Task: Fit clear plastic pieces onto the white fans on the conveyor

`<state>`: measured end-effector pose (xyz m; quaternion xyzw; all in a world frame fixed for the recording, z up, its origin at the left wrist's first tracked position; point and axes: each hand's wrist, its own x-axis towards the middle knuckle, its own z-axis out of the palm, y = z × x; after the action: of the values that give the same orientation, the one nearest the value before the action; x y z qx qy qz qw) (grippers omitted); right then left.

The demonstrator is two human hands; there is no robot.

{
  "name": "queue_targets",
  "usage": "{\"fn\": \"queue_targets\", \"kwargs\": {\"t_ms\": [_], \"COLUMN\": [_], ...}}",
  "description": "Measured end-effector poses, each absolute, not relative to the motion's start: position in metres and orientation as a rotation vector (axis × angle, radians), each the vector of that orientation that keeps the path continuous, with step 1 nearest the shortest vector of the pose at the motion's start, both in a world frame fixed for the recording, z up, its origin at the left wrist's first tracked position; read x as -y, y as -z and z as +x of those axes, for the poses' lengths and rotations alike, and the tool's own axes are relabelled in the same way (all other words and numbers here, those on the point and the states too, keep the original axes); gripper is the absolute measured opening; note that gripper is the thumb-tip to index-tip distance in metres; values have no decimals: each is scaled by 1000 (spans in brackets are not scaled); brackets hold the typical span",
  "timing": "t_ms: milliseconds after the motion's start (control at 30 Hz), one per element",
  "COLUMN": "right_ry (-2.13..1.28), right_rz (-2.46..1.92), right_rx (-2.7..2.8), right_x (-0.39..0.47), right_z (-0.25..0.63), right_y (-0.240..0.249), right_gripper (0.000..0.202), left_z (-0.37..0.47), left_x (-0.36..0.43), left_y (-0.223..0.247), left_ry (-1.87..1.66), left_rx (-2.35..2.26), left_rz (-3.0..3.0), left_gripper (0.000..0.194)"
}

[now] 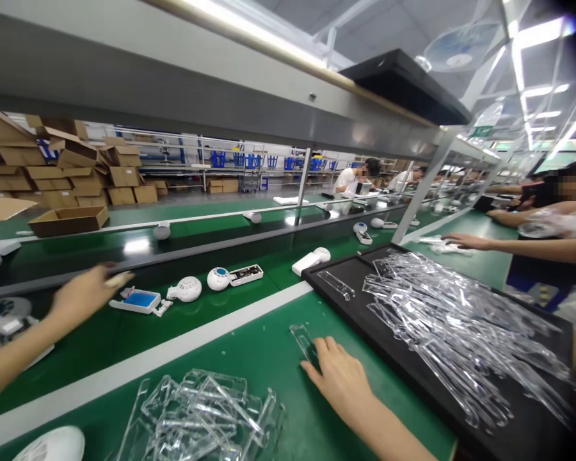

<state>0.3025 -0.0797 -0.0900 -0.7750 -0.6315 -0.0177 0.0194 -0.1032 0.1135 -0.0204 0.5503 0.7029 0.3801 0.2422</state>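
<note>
A green belt (211, 315) is flanked by a green worktable (278, 358); a black tray (388, 351), loaded with clear strips (441, 314), is placed at right, and a smaller clear heap (206, 410) is seen nearer. Right hand (340, 371) is set between heap and tray; left hand (84, 294), blurred, is held over the belt, its finger state cannot be told. Blue-filled white housing (141, 299) is seen just beside it. Clear piece (298, 335) on the worktable is bracketed by right thumb and fingers, spread; firm pinch cannot be confirmed.
</note>
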Motion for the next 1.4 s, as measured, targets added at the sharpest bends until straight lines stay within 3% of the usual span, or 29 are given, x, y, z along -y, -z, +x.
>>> {"fn": "queue_targets", "kwargs": {"t_ms": [67, 167, 267, 433, 533, 733, 900, 1033, 1167, 1400], "right_ry": [45, -80, -94, -65, -181, 12, -270, -417, -407, -126], "right_rz": [-2424, -2363, -2173, -1588, -1389, -1282, -1483, -1583, -1638, -1749], "right_rx": [1915, 1931, 2075, 2590, 2671, 2383, 1779, 1613, 1648, 1686], "right_x": [69, 60, 59, 54, 42, 32, 29, 22, 19, 18], "right_z": [292, 293, 315, 345, 346, 330, 284, 239, 208, 187], "right_y": [86, 75, 65, 72, 83, 89, 61, 40, 29, 40], "right_gripper": [19, 31, 34, 82, 73, 35, 43, 41, 50, 49], "left_z": [-46, 27, 61, 61, 58, 61, 73, 82, 86, 85], "left_x": [-121, -132, -143, -150, -144, -130, -105, -78, -60, -49], "left_y": [27, 45, 57, 67, 68, 50, 21, 3, -6, -8], "left_ry": [-735, -471, -476, -706, -885, -1210, -1336, -1341, -1352, -1372], "left_rx": [-1757, -1625, -1677, -1617, -1544, -1497, -1274, -1162, -1119, -1130], "left_rz": [1619, 1327, 1199, 1107, 1116, 1253, 1232, 1142, 1108, 1078], "left_gripper": [59, 68, 66, 53, 54, 63, 56, 60, 60, 58]}}
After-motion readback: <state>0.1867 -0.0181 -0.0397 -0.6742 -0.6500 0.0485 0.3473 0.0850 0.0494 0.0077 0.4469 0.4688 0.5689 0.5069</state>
